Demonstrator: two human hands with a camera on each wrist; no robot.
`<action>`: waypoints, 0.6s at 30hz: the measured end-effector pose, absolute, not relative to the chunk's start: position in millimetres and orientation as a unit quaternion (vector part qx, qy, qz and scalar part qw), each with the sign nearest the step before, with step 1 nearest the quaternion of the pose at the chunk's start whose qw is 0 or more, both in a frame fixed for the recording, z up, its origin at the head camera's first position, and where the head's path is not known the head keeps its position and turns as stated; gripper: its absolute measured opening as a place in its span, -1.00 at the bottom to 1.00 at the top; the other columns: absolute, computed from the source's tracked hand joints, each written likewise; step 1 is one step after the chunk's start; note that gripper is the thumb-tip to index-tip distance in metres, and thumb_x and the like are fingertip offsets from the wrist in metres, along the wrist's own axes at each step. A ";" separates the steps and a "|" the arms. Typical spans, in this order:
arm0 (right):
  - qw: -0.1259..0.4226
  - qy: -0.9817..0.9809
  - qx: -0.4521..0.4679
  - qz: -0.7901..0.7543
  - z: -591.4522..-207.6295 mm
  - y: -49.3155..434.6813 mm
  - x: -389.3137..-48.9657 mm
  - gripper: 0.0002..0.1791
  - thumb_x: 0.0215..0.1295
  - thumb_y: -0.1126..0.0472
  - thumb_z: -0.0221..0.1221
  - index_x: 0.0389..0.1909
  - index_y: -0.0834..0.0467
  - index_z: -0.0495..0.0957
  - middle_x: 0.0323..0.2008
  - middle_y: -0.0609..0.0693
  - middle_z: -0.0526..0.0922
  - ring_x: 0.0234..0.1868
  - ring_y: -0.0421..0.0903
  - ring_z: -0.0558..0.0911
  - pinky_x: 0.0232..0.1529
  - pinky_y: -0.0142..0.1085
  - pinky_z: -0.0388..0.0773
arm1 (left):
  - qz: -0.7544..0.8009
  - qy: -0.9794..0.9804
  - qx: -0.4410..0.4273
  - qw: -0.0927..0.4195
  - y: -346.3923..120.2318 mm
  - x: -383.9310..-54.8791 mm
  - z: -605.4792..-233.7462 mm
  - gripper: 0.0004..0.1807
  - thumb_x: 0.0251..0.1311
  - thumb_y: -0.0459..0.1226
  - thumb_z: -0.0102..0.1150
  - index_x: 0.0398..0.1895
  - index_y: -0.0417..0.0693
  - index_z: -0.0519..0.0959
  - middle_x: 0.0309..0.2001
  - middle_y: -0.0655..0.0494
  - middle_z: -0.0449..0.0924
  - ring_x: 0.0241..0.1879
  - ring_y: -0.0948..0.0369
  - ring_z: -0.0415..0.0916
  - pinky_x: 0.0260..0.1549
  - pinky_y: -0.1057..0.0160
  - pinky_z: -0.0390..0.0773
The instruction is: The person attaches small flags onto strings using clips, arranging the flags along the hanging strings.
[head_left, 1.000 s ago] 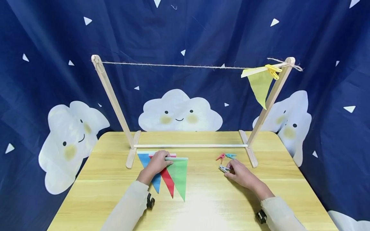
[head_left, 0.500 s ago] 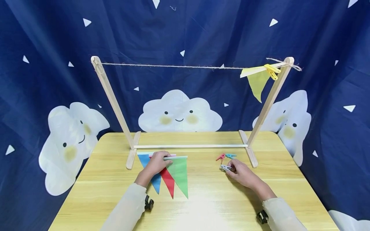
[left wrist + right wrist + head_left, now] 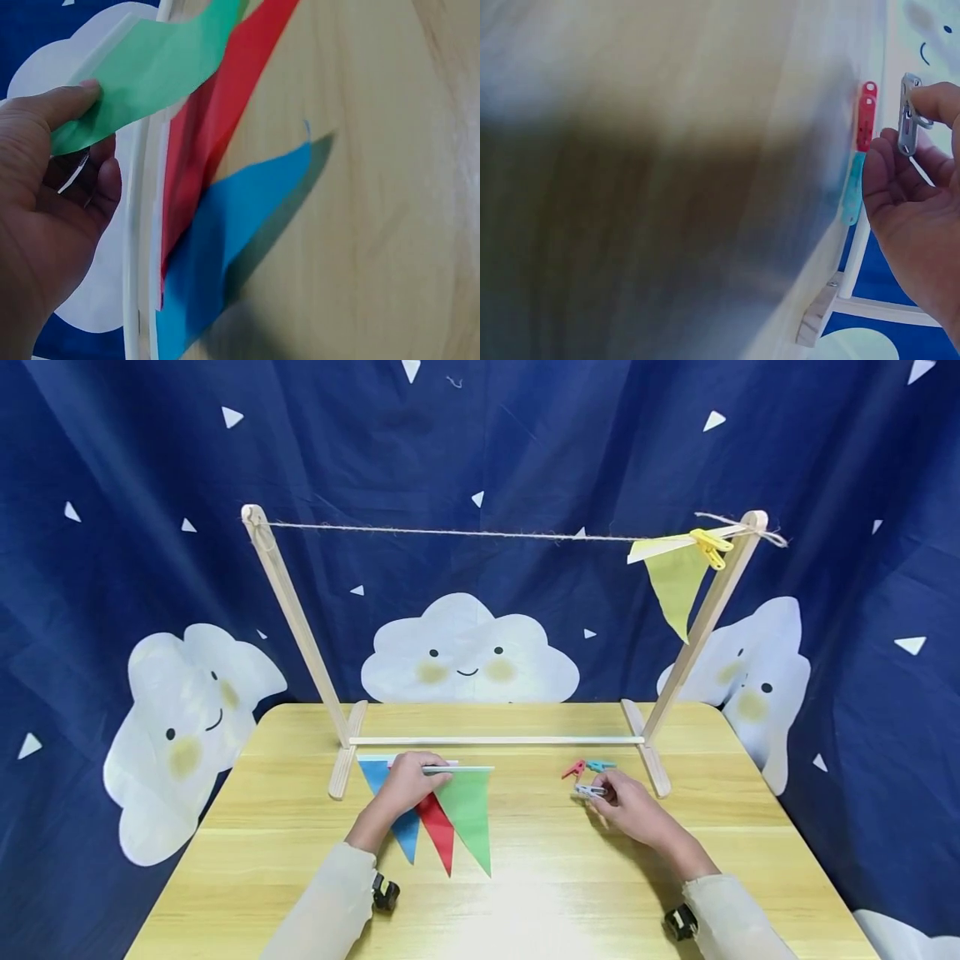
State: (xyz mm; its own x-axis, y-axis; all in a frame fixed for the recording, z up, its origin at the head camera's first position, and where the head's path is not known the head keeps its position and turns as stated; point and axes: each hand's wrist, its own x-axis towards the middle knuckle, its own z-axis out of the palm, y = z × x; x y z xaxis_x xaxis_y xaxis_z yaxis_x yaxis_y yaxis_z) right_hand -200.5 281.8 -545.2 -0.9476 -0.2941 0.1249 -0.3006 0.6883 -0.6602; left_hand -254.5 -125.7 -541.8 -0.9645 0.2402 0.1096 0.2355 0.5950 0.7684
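Note:
In my left hand (image 3: pixel 408 783), thumb and fingers pinch the white top strip of a green pennant (image 3: pixel 467 810), which hangs down over the table. Under it, a red pennant (image 3: pixel 437 831) overlaps a blue pennant (image 3: pixel 407 835), both lying on the wood. The left wrist view shows the thumb pressed on the green cloth (image 3: pixel 150 75). My right hand (image 3: pixel 626 806) holds a grey clothespin (image 3: pixel 907 116) between thumb and fingers, raised off the table. Just beyond it lie a red clothespin (image 3: pixel 867 116) and a teal clothespin (image 3: pixel 853 189).
Behind the hands stands a wooden frame with a left post (image 3: pixel 296 618), a right post (image 3: pixel 701 618) and a low crossbar (image 3: pixel 495 741). A string (image 3: pixel 450 532) joins the post tops. A yellow pennant (image 3: pixel 671 581) hangs at its right end under a yellow clothespin (image 3: pixel 711 545).
My right hand has lifted the grey clothespin slightly and shifted a little right. The green pennant has moved slightly to the right in my left hand. The red and blue pennants stay put.

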 end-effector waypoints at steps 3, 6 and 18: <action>0.022 -0.922 0.157 0.354 -541.3 280.9 -201.2 -0.85 0.31 0.32 0.35 -0.20 0.16 0.55 -0.33 -0.07 0.51 -0.37 -0.27 0.44 -0.39 -0.43 0.50 | 0.439 0.888 0.137 0.001 -124.2 -251.6 -537.4 -0.90 0.16 -0.27 0.49 -0.25 0.04 0.84 -0.18 0.11 0.81 -0.08 0.11 0.73 0.09 -0.09 0.61; 0.035 -0.922 0.155 0.352 -537.1 280.2 -201.0 -0.84 0.31 0.30 0.36 -0.16 0.19 0.59 -0.30 -0.06 0.55 -0.33 -0.27 0.48 -0.33 -0.43 0.55 | 0.449 0.881 0.149 -0.003 -121.2 -249.5 -533.1 -0.90 0.18 -0.28 0.48 -0.24 0.02 0.84 -0.18 0.10 0.82 -0.07 0.09 0.74 0.05 -0.05 0.66; 0.061 -0.904 0.137 0.401 -524.5 280.5 -201.1 -0.73 0.21 0.39 0.41 -0.10 0.31 0.60 -0.32 0.02 0.60 -0.34 -0.31 0.52 -0.31 -0.44 0.61 | 0.481 0.860 0.167 -0.025 -108.0 -242.6 -517.9 -0.92 0.19 -0.26 0.48 -0.26 0.07 0.82 -0.19 0.18 0.80 -0.11 0.17 0.71 -0.08 0.11 0.69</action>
